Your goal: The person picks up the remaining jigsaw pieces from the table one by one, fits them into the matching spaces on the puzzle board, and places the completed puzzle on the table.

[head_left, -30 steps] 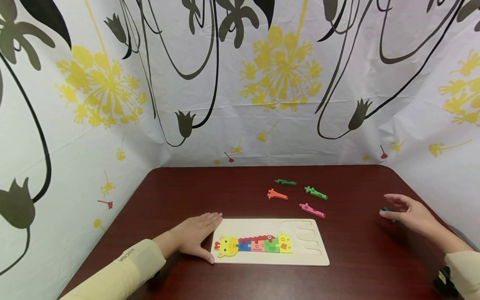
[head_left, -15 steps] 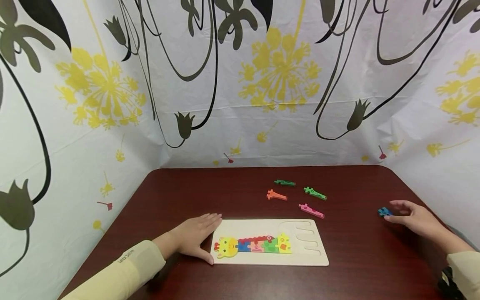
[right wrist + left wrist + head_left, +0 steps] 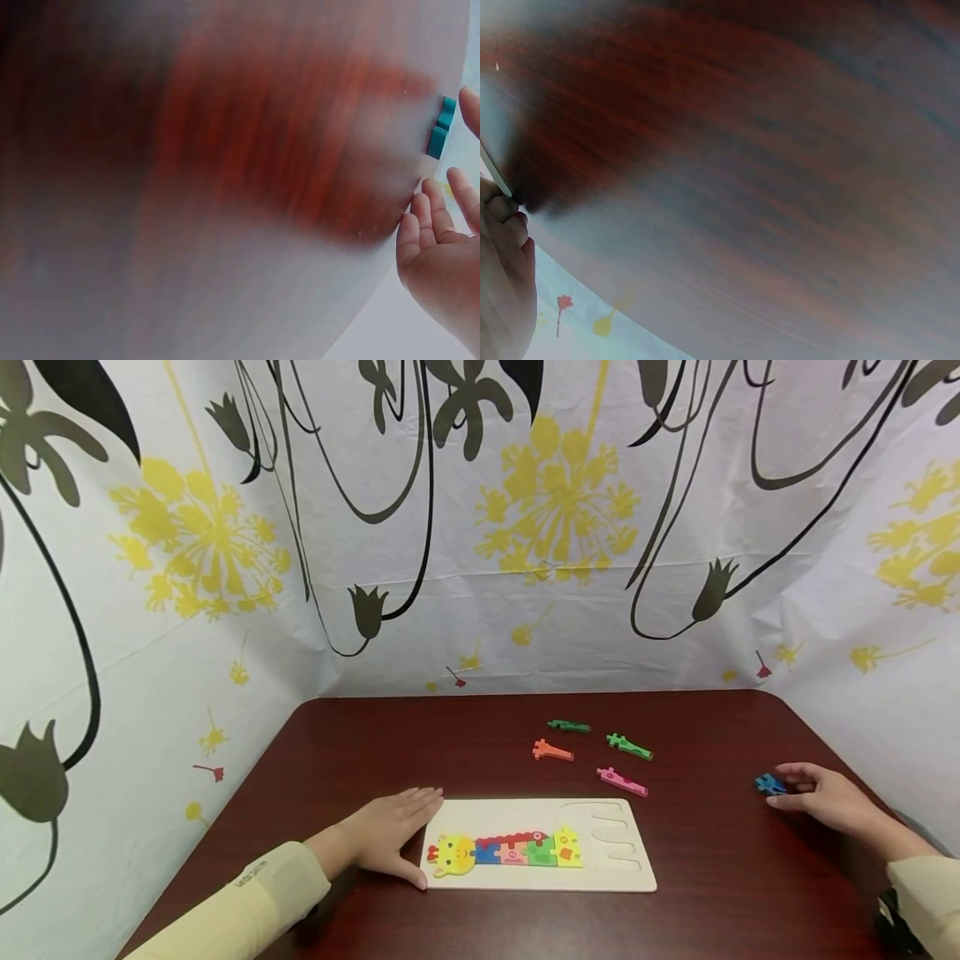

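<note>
In the head view, my left hand (image 3: 393, 827) rests with extended fingers at the left edge of a pale wooden puzzle board (image 3: 525, 810). Giraffe pieces lie in the board: a yellow head (image 3: 453, 854), then a red, blue, pink, green and yellow body. Leg-shaped recesses (image 3: 615, 836) show at its right end. Far to the right, my right hand (image 3: 828, 797) lies beside a small blue puzzle piece (image 3: 769, 785), thumb and fingers spread. The right wrist view shows the blue-green piece (image 3: 441, 127) apart from the fingertips. Only part of the left hand (image 3: 506, 277) shows in its wrist view.
Behind the board lie several loose puzzle pieces: orange (image 3: 553, 750), dark green (image 3: 568, 726), light green (image 3: 630, 746) and pink (image 3: 622, 781). They are on a dark reddish-brown table (image 3: 420, 735). A flower-patterned white cloth (image 3: 480, 635) hangs around its back and sides.
My right hand has drawn back slightly to the right from the blue piece, which was mostly covered and now shows. The left hand and board stay put.
</note>
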The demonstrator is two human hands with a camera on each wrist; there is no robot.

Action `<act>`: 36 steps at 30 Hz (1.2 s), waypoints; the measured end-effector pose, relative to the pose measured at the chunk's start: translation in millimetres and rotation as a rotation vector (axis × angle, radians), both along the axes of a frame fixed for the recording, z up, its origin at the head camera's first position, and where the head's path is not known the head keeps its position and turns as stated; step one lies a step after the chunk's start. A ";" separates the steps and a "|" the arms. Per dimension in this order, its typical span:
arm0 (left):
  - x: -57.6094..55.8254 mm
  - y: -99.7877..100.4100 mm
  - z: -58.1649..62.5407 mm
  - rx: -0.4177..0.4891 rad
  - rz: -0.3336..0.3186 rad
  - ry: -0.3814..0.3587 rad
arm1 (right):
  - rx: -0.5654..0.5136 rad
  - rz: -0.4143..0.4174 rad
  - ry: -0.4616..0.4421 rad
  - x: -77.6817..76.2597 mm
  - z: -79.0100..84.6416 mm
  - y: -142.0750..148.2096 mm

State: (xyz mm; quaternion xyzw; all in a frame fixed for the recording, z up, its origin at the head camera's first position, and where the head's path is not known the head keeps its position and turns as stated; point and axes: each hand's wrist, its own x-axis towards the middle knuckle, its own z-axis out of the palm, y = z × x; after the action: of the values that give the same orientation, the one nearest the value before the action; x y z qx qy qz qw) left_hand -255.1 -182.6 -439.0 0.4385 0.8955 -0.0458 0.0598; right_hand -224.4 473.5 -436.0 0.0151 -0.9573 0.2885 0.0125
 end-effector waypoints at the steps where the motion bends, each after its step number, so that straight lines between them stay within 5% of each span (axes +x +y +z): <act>1: 0.2 0.1 0.4 0.001 0.000 0.000 | 0.001 0.000 -0.001 -0.1 0.1 -0.5; 36: 0.8 1.3 2.3 -0.012 -0.004 0.005 | 0.059 0.003 0.024 -5.6 -2.3 -5.4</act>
State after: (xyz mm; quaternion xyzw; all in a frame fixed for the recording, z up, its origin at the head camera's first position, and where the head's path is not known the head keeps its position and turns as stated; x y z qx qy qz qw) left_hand -254.3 -181.4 -436.7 0.4397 0.8946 -0.0525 0.0600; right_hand -230.0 468.1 -438.2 0.0203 -0.9651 0.2601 0.0234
